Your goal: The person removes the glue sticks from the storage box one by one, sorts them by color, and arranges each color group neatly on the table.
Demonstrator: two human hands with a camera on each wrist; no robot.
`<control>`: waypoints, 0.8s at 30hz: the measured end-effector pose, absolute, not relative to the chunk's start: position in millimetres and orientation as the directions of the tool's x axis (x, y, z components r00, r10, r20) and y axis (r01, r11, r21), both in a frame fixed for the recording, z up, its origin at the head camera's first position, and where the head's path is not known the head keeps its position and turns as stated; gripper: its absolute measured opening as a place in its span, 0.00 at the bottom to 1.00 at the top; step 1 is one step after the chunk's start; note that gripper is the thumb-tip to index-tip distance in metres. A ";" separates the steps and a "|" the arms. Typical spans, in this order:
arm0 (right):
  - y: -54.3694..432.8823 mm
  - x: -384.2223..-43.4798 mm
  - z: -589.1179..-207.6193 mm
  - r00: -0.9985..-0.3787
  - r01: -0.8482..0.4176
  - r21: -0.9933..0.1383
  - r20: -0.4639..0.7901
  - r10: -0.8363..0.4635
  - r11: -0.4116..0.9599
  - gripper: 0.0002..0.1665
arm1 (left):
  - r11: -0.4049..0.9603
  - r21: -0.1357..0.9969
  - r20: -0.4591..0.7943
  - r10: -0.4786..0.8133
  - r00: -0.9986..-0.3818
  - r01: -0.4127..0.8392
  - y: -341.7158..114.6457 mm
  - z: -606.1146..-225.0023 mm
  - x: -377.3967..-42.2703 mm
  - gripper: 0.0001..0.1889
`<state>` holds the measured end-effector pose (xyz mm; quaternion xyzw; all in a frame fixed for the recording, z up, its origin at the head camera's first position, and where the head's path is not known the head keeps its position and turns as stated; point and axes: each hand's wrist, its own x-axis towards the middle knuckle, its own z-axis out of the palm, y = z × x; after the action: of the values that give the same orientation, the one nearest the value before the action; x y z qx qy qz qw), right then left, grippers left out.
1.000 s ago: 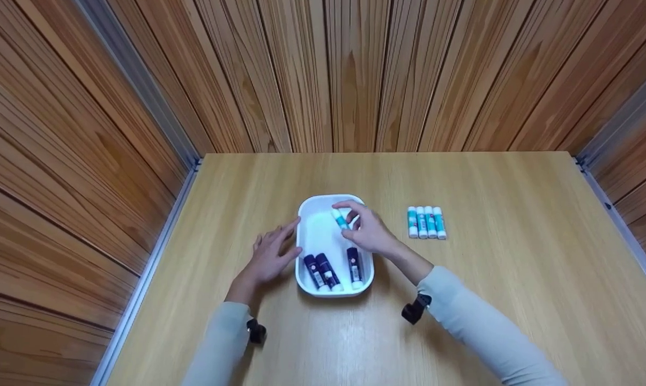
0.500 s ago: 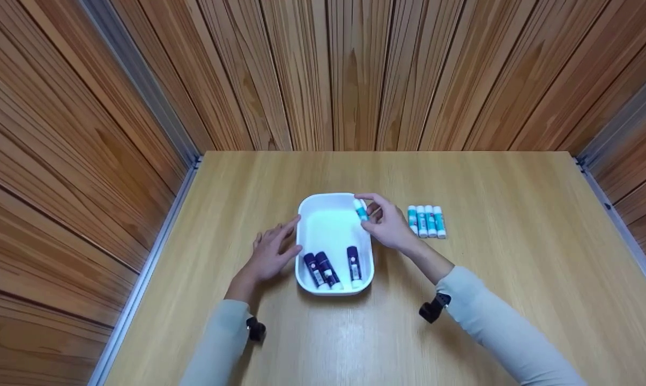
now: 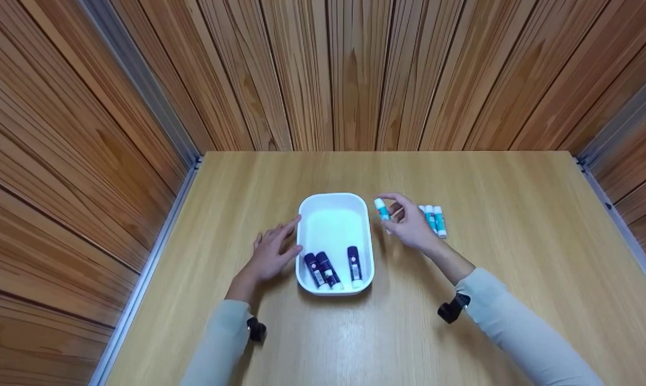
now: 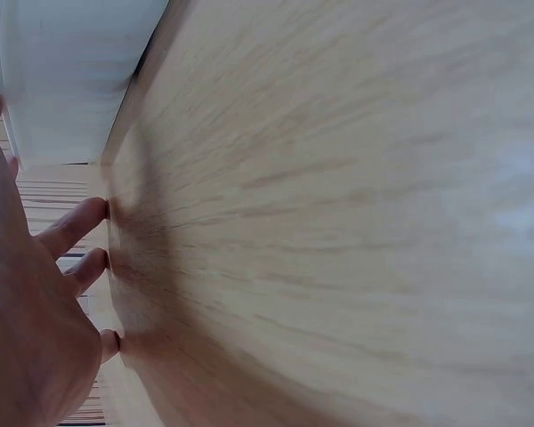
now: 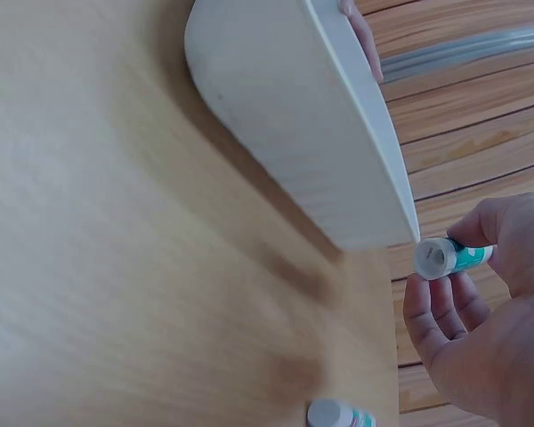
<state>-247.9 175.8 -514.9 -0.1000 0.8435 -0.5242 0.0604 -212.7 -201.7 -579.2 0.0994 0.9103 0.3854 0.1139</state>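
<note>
My right hand point(image 3: 413, 225) pinches a white and teal glue stick point(image 3: 382, 208) between thumb and fingers, just right of the white tray point(image 3: 333, 225). The right wrist view shows the round white end of this glue stick point(image 5: 436, 258) above the table. On the tray's left side, the thumb and index finger of my left hand point(image 3: 269, 254) touch the rim, fingers spread. Other fingertips of my left hand point(image 4: 44, 294) rest on the tabletop in the left wrist view. Inside the tray's near end lie dark purple glue sticks, two at left point(image 3: 323, 271) and one at right point(image 3: 355, 266).
Right of the tray, a row of teal glue sticks point(image 3: 439, 222) lies on the wooden table point(image 3: 515, 257), partly hidden behind my right hand. Wooden plank walls point(image 3: 355, 75) with metal corner rails point(image 3: 140, 86) enclose the back and sides.
My right hand has carried the teal glue stick rightward from over the tray to beyond its right rim, now covering part of the row. The left hand and tray have stayed put.
</note>
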 end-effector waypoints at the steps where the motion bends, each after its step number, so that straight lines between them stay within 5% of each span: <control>1: 178.7 -247.7 -515.3 -0.974 -0.109 -0.895 0.009 -0.228 0.433 0.33 | 0.685 0.722 -0.132 0.267 -0.955 0.092 -201.7 -579.3 -212.7 0.39; 24: 258.3 -248.6 -525.2 -0.996 -0.011 -0.866 -0.034 -0.080 0.500 0.37 | 0.689 0.719 -0.134 0.258 -0.957 0.085 -200.2 -577.5 -211.5 0.39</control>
<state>-248.6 258.3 -525.2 -0.0263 0.8652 -0.4994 0.0350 -211.5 -200.2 -577.5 0.0940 0.9121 0.3827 0.1130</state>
